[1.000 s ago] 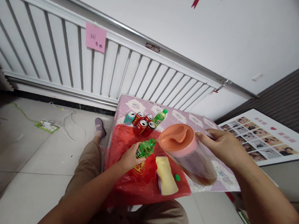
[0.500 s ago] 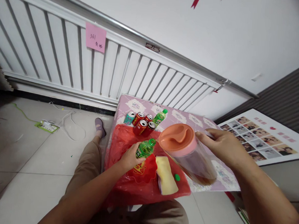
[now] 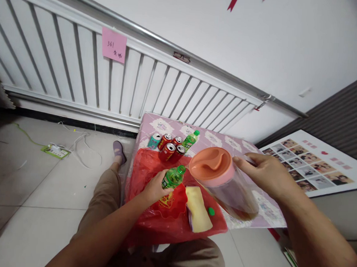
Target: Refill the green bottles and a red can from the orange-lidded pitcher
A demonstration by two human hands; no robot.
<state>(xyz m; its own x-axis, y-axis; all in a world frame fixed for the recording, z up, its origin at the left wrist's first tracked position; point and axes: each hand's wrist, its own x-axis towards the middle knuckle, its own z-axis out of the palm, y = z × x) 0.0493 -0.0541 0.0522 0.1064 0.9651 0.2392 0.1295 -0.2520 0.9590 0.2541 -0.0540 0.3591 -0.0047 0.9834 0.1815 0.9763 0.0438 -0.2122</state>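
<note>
My left hand [image 3: 157, 187] is wrapped round a green plastic bottle [image 3: 174, 176], uncapped and tilted slightly right, above a red scalloped tray [image 3: 176, 208]. In my right hand [image 3: 262, 171] is the handle of a clear pitcher [image 3: 229, 193] with an orange lid [image 3: 211, 165]. The pitcher leans left, its spout side close to the bottle's mouth; whether they touch I cannot tell. Brown liquid lies low in the pitcher. A folded yellow cloth [image 3: 199, 211] rests beside the tray, and a green cap [image 3: 211, 211] lies just right of it.
Several drink cans [image 3: 169, 151] and a second green bottle [image 3: 190, 140], capped, stand at the table's back. Red plastic sheeting [image 3: 140, 171] covers part of the patterned tablecloth [image 3: 226, 140]. A white radiator [image 3: 133, 78] runs behind. A framed photo board [image 3: 346, 164] leans at the right.
</note>
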